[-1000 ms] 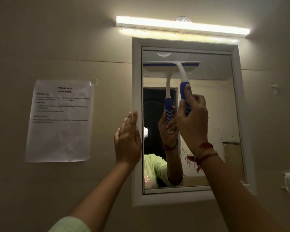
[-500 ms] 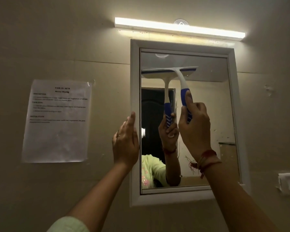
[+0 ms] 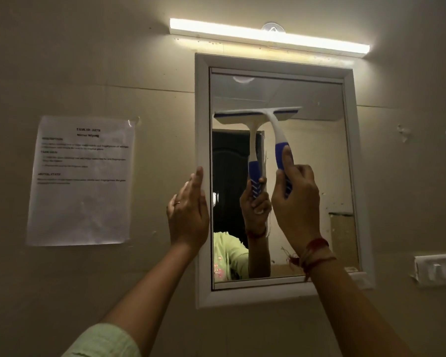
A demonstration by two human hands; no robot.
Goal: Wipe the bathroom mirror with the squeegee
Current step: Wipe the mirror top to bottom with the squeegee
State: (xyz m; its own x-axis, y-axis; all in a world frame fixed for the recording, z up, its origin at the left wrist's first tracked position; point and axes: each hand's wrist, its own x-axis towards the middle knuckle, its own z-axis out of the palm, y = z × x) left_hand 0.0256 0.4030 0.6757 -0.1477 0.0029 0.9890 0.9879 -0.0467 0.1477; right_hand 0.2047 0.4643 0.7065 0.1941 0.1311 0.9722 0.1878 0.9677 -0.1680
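Gripping the blue part of the squeegee (image 3: pixel 276 130) handle, the right hand (image 3: pixel 295 202) had its fingers (image 3: pixel 305 176) curled shut around it, with the thumb laid up along the near side of the grip. A red thread band (image 3: pixel 317 249) sat on that wrist. The white handle rose from the fist and leaned up and to the left to the cross blade, which lay nearly level against the glass in the upper half of the mirror (image 3: pixel 317 155), tilted slightly so that its right end was higher. A dark blue rubber edge ran along the top of the blade. The blade covered the left and middle part of the glass, its left end close to the inner edge of the white frame (image 3: pixel 202 104), and its right end well short of the right side. The glass gave back a second squeegee and a second fist just left of the real ones.

The left hand (image 3: pixel 188 215) held nothing; it was flat and open, fingers together and pointing up, pressed against the left upright of the frame. A ring showed on one finger, and a pale green sleeve (image 3: pixel 103 341) covered the forearm near the bottom edge.

A lit tube light (image 3: pixel 268 37) ran across the wall above the mirror. A printed sheet (image 3: pixel 83 181) was stuck to the wall to the left, its small text blurred.
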